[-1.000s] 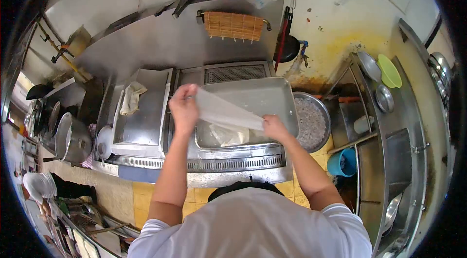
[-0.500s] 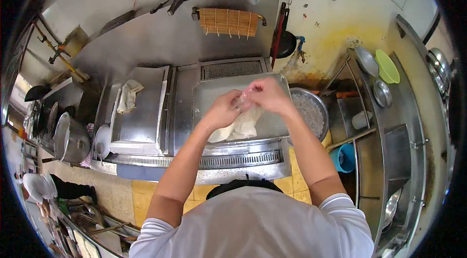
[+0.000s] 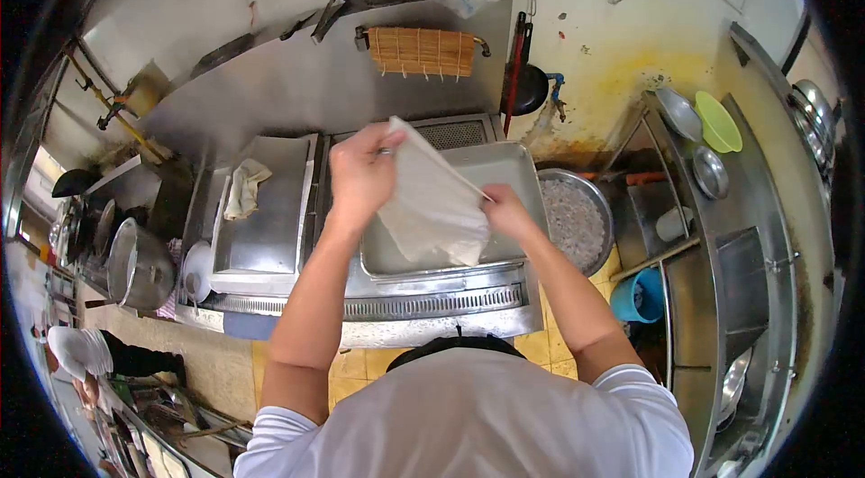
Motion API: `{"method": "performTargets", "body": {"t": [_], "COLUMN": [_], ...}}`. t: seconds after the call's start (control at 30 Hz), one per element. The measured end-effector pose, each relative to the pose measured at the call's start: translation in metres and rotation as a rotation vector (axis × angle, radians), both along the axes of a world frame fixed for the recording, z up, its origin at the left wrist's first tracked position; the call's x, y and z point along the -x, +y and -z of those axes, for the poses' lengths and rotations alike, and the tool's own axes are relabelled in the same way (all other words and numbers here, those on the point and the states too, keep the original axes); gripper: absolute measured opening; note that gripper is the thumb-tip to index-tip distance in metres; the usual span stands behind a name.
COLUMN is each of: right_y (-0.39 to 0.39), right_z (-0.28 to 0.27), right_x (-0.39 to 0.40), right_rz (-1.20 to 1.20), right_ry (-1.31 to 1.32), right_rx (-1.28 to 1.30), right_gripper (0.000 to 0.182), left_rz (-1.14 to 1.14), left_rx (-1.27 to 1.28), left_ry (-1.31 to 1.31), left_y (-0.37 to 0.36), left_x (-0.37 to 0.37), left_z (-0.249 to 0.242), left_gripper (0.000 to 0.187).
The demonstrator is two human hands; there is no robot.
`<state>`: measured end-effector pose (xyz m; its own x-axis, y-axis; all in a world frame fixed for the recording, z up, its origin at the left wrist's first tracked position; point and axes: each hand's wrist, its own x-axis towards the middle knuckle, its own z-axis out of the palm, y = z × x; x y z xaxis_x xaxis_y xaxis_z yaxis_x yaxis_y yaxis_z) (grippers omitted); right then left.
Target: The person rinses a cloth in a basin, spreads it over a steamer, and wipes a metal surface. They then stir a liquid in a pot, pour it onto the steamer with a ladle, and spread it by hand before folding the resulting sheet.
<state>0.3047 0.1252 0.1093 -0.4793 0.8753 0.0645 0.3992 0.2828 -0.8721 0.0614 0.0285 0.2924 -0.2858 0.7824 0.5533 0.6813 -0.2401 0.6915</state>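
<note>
A pale cloth (image 3: 432, 203) hangs stretched between my two hands over a shallow metal tray (image 3: 518, 173). My left hand (image 3: 363, 170) grips its upper left corner, raised higher, with a ring showing on one finger. Lower and to the right, my right hand (image 3: 506, 210) pinches the other corner. The cloth's lower part droops in folds above the tray. The tray rests on the steel counter, just left of a round metal bowl (image 3: 575, 221) filled with greyish-white bits.
A covered steel unit (image 3: 261, 239) with a folded cloth (image 3: 245, 190) lies left. Further left are a large pot (image 3: 140, 266) and another person (image 3: 86, 354). Metal shelving (image 3: 734, 271) and a blue bucket (image 3: 638, 295) stand right. A bamboo mat (image 3: 422, 52) hangs at the back.
My hands, close together before, have moved apart, the left one up and to the left. The cloth has been lifted and spread between them.
</note>
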Motion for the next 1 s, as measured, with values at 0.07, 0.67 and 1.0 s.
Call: {"method": "performTargets", "body": {"t": [0.07, 0.67, 1.0], "right_y": [0.013, 0.013, -0.018], "right_z": [0.059, 0.058, 0.026], "right_x": [-0.034, -0.045, 0.013], "right_rz": [0.135, 0.068, 0.022], "right_ry": [-0.155, -0.361, -0.149], "right_rx": [0.027, -0.042, -0.192], "right_gripper": [0.023, 0.035, 0.021], "left_rz": [-0.073, -0.094, -0.075], "left_rx": [0.001, 0.014, 0.047], "left_ry": [-0.135, -0.248, -0.114], "left_y": [-0.005, -0.025, -0.037], "left_x": [0.014, 0.063, 0.038], "left_z": [0.010, 0.060, 0.039], "left_gripper": [0.016, 0.042, 0.029]}}
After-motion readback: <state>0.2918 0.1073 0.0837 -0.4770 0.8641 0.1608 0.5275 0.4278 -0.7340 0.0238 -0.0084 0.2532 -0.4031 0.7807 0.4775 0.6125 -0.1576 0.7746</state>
